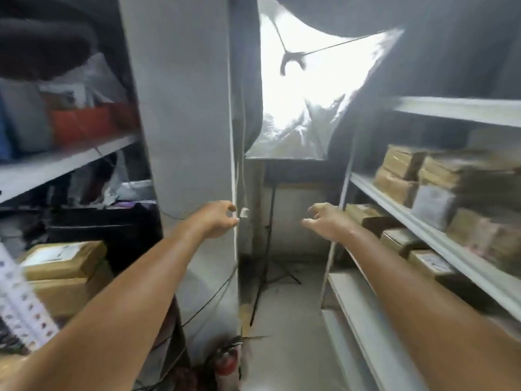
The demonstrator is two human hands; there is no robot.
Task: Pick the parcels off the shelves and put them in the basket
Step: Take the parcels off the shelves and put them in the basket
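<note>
Parcels (439,176): brown cardboard, blurred, stacked on the right shelving (417,221), right of and above the right fingertips; none held.
Lower row of parcels (394,238) one shelf down; its nearest box lies just beside the right hand (327,221), to the right of the fingers; cannot tell whether they touch.
Two labelled cartons (64,261) stacked low, well left of the left hand (217,221).
Right fingers (314,210): spread, half curled, holding nothing.
Left fingers (229,208): loosely curled, holding nothing, tips at the edge of the grey pillar (186,108); contact with the white strip (233,153) on that edge cannot be told.
Both arms reach forward, hands apart; the aisle floor (287,320) shows between and below them.
Beyond the fingertips: a lit softbox (307,94) above, its black stand (267,249) between the two hands.
Left shelf (56,165), up and left of the left fingers: a red box (81,122), blurred bags.
Fire extinguisher (225,362) on the floor below the left hand.
</note>
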